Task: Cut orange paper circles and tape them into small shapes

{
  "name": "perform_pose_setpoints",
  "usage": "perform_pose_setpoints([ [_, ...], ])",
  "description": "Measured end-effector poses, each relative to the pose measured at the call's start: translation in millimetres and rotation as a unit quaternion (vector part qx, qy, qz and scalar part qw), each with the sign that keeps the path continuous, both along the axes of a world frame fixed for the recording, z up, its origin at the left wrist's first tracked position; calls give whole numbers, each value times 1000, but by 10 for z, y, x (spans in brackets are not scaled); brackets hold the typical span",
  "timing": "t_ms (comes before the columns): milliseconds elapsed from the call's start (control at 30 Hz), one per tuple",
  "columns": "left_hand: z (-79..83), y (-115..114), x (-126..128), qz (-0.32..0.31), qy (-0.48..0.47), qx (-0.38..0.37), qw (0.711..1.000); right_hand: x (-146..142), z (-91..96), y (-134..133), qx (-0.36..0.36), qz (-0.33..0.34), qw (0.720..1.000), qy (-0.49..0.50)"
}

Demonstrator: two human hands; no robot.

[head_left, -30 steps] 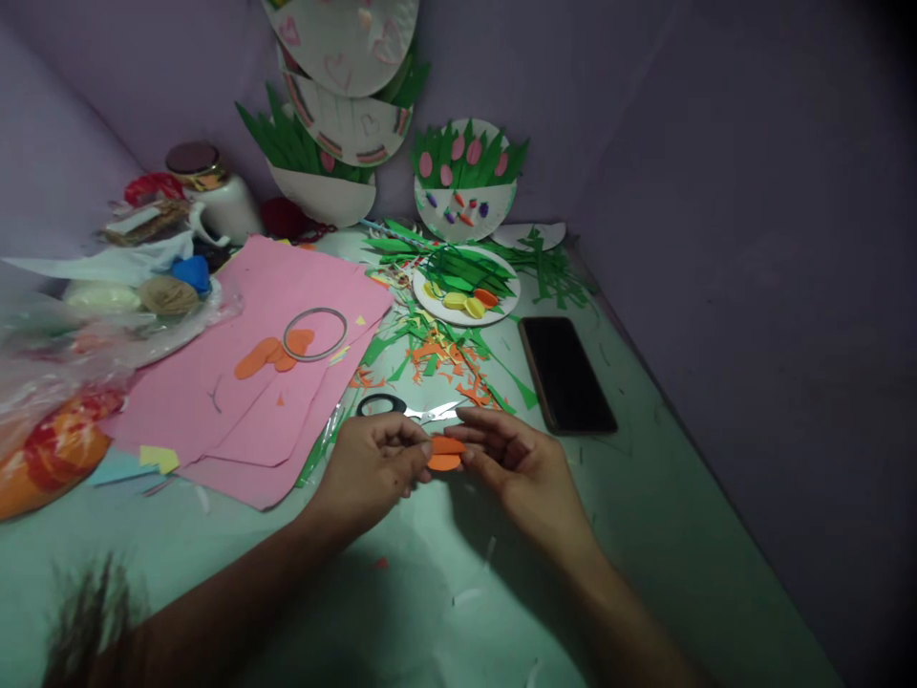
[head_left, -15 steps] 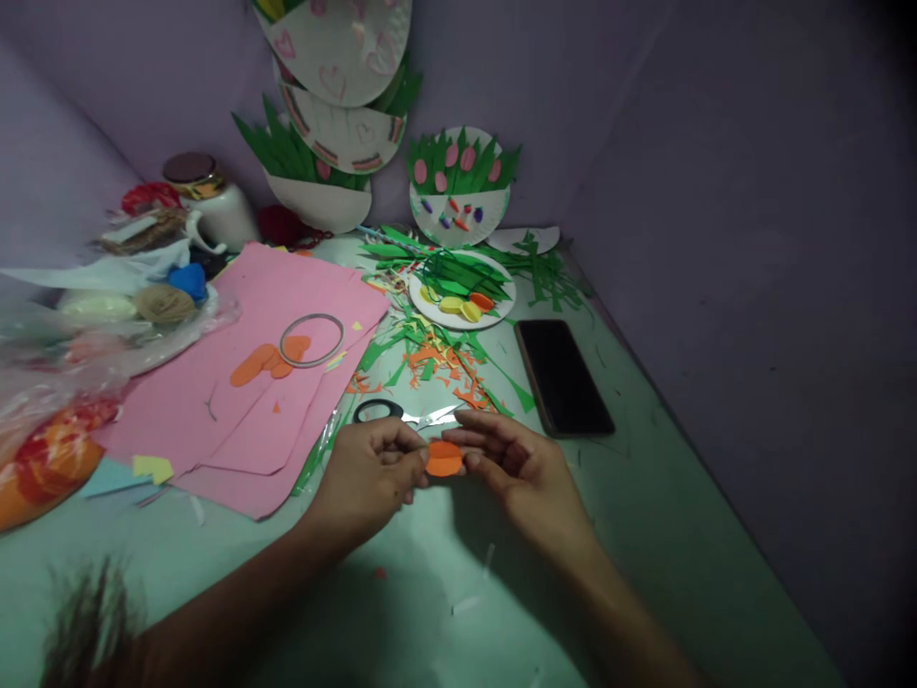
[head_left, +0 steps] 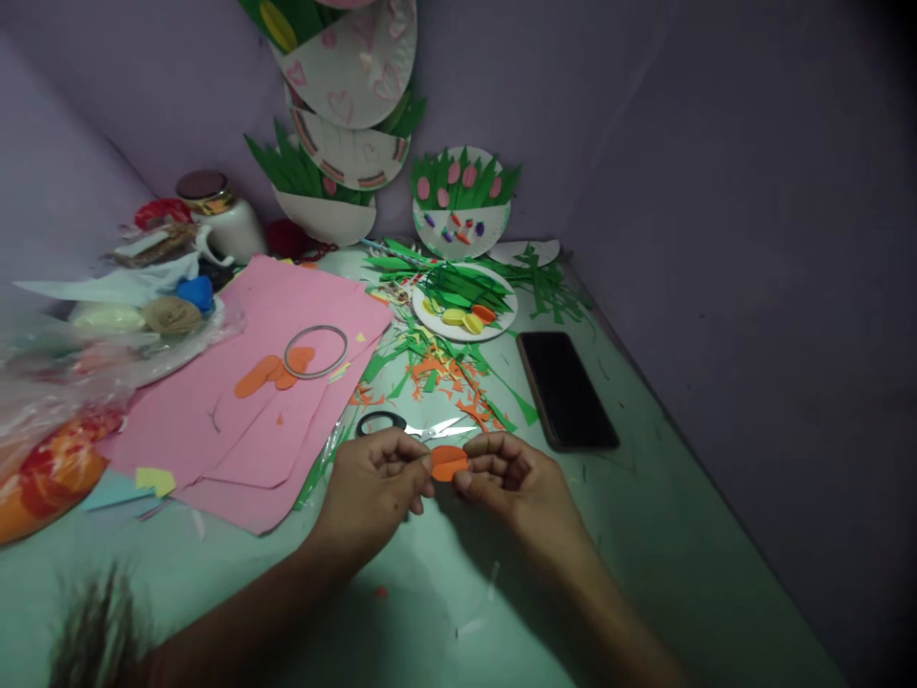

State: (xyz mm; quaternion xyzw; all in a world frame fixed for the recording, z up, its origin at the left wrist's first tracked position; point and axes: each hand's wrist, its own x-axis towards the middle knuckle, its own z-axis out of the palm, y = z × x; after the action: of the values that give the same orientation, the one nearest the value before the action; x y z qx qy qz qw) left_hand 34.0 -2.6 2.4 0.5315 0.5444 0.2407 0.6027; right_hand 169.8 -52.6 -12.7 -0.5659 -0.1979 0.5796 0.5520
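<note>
Between my two hands is a small orange paper oval with a crease running across it. My left hand pinches its left end between thumb and fingers. The thumb and fingertips of my right hand close on its right end. Just beyond my hands lie scissors with black handles, their blades pointing right. More orange paper ovals rest on pink paper sheets to the left, beside a thin grey ring.
A white paper plate holds green strips and yellow and orange ovals. Orange and green paper scraps lie before it. A phone is on the right. Decorated paper plates stand against the wall. Plastic bags and a white mug are left.
The fingers of my right hand have curled in and closed onto the oval's right end. The whole scene sits slightly lower in view.
</note>
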Motion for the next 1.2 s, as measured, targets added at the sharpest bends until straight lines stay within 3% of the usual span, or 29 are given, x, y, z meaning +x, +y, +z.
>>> perform_pose_setpoints([
  [400, -5, 7, -24, -20, -14, -13, 1000, 27, 26, 0, 15, 9, 999, 35],
  [733, 8, -6, -7, 13, 9, -10, 1000, -34, 16, 15, -2, -23, 1000, 2],
  [1200, 37, 31, 2, -2, 47, -9, 999, -40, 13, 5, -12, -20, 999, -23],
])
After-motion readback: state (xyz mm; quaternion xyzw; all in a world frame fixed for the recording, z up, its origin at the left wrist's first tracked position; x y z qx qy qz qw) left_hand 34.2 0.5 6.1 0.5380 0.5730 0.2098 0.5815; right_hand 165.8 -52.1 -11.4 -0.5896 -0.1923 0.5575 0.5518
